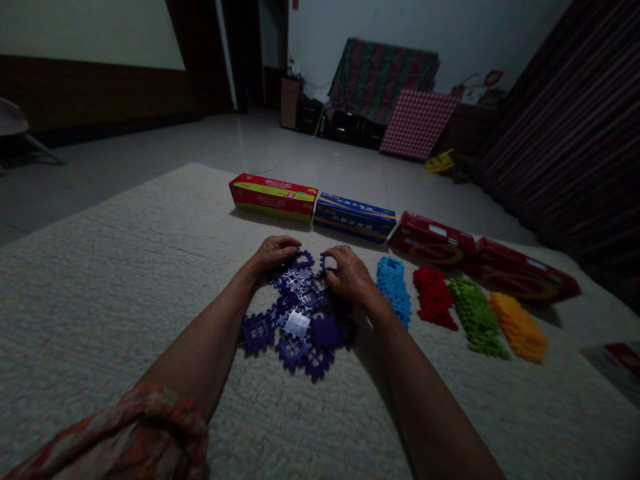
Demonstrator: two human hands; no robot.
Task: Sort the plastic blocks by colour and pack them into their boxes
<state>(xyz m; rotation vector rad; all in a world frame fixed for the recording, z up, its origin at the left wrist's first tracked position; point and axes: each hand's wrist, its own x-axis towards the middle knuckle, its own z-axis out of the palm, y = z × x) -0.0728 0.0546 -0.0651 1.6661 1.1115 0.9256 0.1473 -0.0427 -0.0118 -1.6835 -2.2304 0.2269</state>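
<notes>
A loose heap of purple square interlocking tiles (300, 323) lies on a pale carpet (115, 267) in front of me. My left hand (274, 253) rests on the far left end of the heap, fingers curled over a tile. My right hand (350, 273) is at the far right end, pinching a purple tile (326, 264) between thumb and fingers. To the right lie sorted piles of the same tiles: blue (395, 290), red (434, 297), green (476, 317) and orange (518, 327).
Beyond the piles stand a red-yellow box (273, 197), a blue box (355, 217) and two red boxes (480, 257). Another packet (620, 363) lies at the right edge. Striped fabric (565, 133) hangs on the right; covered furniture (383, 80) stands at the back of the dim room.
</notes>
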